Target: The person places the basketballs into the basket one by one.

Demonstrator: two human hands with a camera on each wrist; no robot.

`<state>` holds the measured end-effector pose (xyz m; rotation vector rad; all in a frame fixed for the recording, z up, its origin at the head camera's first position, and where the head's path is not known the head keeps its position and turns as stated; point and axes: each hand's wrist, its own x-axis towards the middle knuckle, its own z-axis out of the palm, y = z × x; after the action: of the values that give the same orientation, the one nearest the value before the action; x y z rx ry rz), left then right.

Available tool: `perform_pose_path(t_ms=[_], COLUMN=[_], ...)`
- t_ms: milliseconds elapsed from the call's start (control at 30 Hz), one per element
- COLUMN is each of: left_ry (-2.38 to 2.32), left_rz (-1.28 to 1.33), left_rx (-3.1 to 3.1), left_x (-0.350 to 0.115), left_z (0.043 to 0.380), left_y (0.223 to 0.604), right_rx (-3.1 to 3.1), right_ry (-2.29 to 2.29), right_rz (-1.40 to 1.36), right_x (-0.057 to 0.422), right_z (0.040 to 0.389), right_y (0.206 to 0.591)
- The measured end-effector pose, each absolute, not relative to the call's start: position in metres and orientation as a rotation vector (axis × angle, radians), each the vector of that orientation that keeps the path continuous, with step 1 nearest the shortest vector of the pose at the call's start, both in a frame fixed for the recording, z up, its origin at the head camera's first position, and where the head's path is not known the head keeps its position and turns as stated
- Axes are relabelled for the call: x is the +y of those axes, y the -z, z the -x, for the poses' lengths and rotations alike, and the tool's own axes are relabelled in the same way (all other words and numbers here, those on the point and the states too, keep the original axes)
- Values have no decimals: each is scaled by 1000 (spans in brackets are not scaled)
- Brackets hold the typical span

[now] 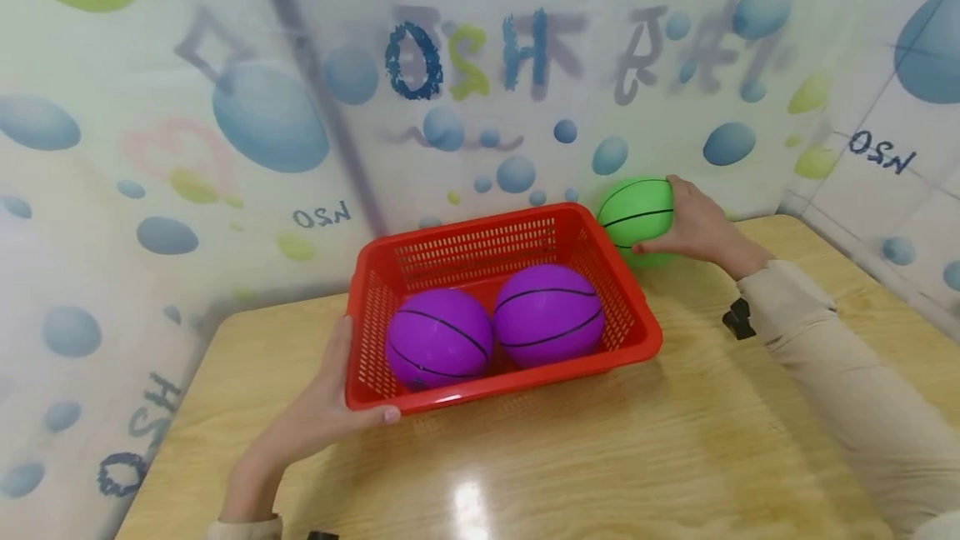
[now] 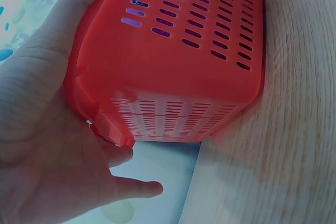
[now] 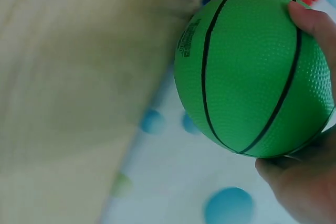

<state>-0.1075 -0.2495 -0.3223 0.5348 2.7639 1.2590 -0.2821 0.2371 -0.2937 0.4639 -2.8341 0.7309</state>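
A red plastic basket [image 1: 517, 375] with slotted walls stands on the wooden table, tilted slightly in the head view. Inside it lie two purple balls with black lines, a left one [image 1: 438, 336] and a right one [image 1: 549, 315], side by side. My left hand [image 1: 318, 402] grips the basket's left end; in the left wrist view its thumb runs along the rim and other fingers reach round the corner. Beyond the basket's right end, my right hand [image 1: 697, 223] holds a green ball [image 3: 247, 72] with black lines, thumb and fingers spread round it. The basket partly hides this ball in the head view.
The wooden table [image 1: 570, 457] reaches back to a wall sheet [image 1: 495, 148] printed with blue and green bubbles and lettering. A white tiled surface [image 1: 892, 232] lies along the table's right side. A small black piece [image 1: 738, 319] hangs by the right sleeve.
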Motion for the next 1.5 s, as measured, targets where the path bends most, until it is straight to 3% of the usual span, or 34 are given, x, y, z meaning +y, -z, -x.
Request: perform_pose_path(t_ms=[333,700,1167,1500], left_ry=[-1228,-1248,-1250,-1242], left_rz=[-515,-536,-512,-524], left_rx=[2765,2767,2776,2765], left_x=[-253,-253,-258,-253], left_z=[106,105,100,106], left_y=[317,318,320,318], right_rx=[-2672,-2684,-2725,-2917], right_ry=[-761,-803,-723,-577], right_rz=[-549,-671,-1055,-1165], right_x=[219,170,72,49], right_z=[266,267,272,263], right_y=[231,206,209,237])
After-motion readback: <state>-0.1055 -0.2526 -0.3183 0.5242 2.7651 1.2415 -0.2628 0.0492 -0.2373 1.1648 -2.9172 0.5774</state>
